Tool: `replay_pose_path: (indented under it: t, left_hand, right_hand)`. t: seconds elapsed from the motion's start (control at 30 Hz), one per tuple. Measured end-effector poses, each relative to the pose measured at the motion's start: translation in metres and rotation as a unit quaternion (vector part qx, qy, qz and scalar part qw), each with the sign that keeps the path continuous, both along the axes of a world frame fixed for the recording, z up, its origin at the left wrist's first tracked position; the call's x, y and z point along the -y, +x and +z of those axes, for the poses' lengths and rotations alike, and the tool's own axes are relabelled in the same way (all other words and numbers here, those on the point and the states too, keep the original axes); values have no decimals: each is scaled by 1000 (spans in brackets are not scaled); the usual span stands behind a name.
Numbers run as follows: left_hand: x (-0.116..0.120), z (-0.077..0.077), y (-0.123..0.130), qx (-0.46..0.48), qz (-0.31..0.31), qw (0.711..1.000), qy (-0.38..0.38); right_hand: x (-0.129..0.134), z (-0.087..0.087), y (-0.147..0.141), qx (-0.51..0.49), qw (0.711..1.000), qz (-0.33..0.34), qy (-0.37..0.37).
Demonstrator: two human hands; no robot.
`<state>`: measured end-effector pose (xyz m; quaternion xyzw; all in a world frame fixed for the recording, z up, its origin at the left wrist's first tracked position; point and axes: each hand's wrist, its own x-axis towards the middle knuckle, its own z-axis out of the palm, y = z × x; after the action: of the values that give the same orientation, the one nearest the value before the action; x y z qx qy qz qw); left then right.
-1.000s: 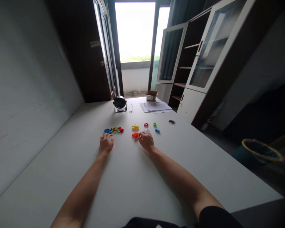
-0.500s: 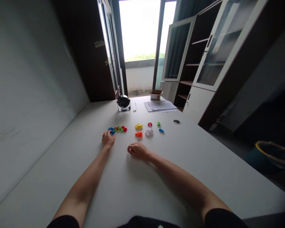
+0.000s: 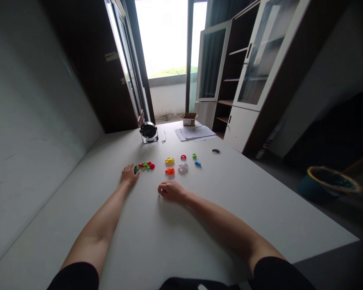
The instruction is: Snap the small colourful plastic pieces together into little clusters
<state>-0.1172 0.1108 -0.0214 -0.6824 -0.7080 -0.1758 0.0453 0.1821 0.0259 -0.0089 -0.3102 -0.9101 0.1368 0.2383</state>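
Observation:
My left hand lies on the table at the left end of a row of small plastic pieces. Its fingers curl around blue plastic pieces, mostly covered by the hand. Red and green plastic pieces continue the row to the right. My right hand rests on the table, loosely curled, with nothing visible in it. Beyond it sit small groups: yellow pieces, orange pieces and whitish clear pieces. Farther right are a red piece, a green piece and a blue piece.
Toward the table's far edge stand a round black device on a stand, papers and an open cardboard box. A cable hole is at the right. A bin stands on the floor.
My left fingers have reached forward over the blue pieces, hiding more of them. My right hand keeps its curled pose. The whole view has shifted slightly to the right.

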Motion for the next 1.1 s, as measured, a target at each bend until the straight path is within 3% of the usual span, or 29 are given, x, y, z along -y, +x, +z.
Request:
replay_pose_path:
  t: [0.23,0.57,0.8,0.97,1.1]
  left_hand:
    - [7,-3,2,7,101,995,10]
    - [16,-6,11,44,143,989,17]
    - [24,-11,29,89,92,991,28]
    - [39,-11,27,113,76,988,65]
    - [46,-8,38,142,75,986,48]
  right_hand:
    - [-5,-2,1,5,1000,-16,6]
    - [-6,-3,2,7,1000,-19,20]
    - [-7,-3,3,6,999,-26,33]
    - [-7,-5,3,3,999,-24,24]
    - [-6,-3,4,-4,999,-24,24]
